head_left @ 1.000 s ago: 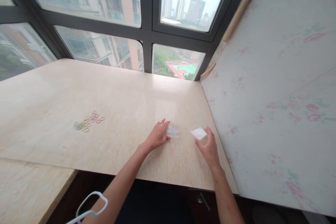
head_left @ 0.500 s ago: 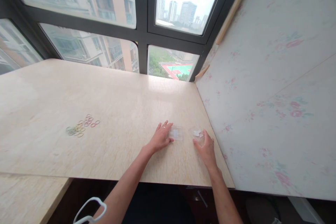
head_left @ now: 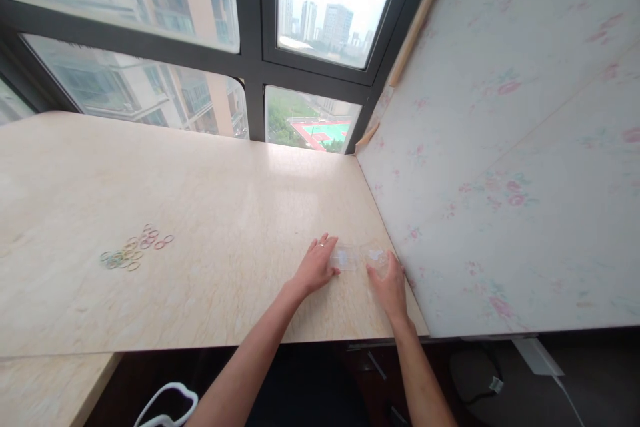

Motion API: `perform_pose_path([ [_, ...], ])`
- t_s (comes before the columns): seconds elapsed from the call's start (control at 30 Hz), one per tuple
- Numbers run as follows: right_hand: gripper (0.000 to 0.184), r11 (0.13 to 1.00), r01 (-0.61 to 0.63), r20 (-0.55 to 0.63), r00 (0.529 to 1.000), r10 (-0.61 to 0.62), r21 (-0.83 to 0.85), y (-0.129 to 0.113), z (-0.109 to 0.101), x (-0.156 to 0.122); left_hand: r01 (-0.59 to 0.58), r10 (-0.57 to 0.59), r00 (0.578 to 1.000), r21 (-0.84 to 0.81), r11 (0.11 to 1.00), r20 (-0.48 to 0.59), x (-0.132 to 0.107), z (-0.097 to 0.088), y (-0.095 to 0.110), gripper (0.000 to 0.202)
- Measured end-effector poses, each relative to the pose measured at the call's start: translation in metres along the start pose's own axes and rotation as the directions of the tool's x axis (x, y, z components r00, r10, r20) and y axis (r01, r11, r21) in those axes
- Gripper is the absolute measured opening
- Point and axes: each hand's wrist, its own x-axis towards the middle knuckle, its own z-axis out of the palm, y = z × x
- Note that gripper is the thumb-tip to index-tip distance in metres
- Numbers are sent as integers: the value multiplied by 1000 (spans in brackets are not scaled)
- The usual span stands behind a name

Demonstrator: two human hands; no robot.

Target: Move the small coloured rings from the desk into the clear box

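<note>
My left hand, with a ring on one finger, grips the left edge of a small clear plastic box that rests on the tabletop. Thumb and fingers hold it from front and back. Just to its right, my right hand curls around a second clear plastic box, with a whitish patch on it. The two boxes lie close together; whether they touch I cannot tell. Far off to the left, a loose pile of thin coloured rings lies away from both hands, in pink, yellow and green.
The beige marbled tabletop runs up to the dark-framed window. A flower-patterned wall closes off the right side. Below the front edge, a white loop shows at the lower left and a cable at the lower right.
The view has turned to the right, so the ring pile appears further left. Both hands keep their grip, and the two clear boxes are closer together.
</note>
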Motion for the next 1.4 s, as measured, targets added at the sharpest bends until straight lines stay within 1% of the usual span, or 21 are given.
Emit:
perform_pose_path([
  [0.1,68,1000,-1,23,1000,1,20,-2,-2,-4,-4,3,999,-23,1000,-46,-9,-4,-1,77],
  [0.2,63,999,-9,26,1000,8,49,-5,-7,-8,46,-54,987,-58,997,-153,-28,-16,1,67],
  [0.27,58,997,0,-11,1000,0,72,-6,-9,-10,81,-102,960,-92,992,-259,-45,-29,6,53],
  [0.33,53,996,25,-56,998,-20,86,-6,-11,-10,91,-133,923,-130,987,-361,-65,-44,13,33],
  [0.4,49,995,56,-83,995,-48,88,-8,-13,-10,102,-168,890,-174,979,-424,-83,-58,20,15],
  [0.43,48,994,70,-89,994,-62,88,-9,-13,-10,118,-192,875,-189,975,-445,-92,-64,21,12],
  [0.5,45,991,102,-99,991,-93,91,-12,-15,-11,158,-237,852,-203,966,-468,-108,-73,21,13],
  [0.57,42,985,142,-107,986,-132,98,-16,-17,-13,198,-272,838,-200,959,-473,-120,-77,16,12],
  [0.67,41,977,190,-117,977,-178,102,-21,-21,-16,239,-304,830,-194,951,-467,-132,-77,6,11],
  [0.77,42,974,204,-123,974,-192,97,-23,-23,-18,258,-317,823,-187,948,-471,-137,-76,1,10],
  [0.87,45,983,152,-97,985,-143,103,-22,-25,-18,262,-328,802,-200,944,-499,-137,-78,2,10],
  [1.0,47,989,21,-30,999,-17,147,-19,-25,-18,270,-345,760,-216,938,-550,-139,-87,5,9],
  [1.07,48,986,-25,-12,1000,28,162,-18,-24,-18,286,-370,722,-235,929,-584,-141,-92,3,9],
  [1.1,48,985,-42,-5,999,44,167,-17,-24,-18,294,-388,696,-253,921,-604,-142,-95,2,8],
  [1.2,49,981,-71,12,997,70,179,-17,-24,-18,282,-449,598,-350,893,-664,-142,-100,-3,7],
  [1.3,50,980,-85,25,996,82,182,-16,-25,-18,220,-497,493,-451,865,-714,-139,-103,-9,5],
  [1.37,50,978,-98,35,995,93,183,-16,-26,-19,193,-514,449,-483,854,-731,-135,-104,-11,5],
  [1.4,50,977,-105,39,994,99,183,-16,-26,-19,188,-517,439,-488,852,-735,-134,-104,-12,5],
])
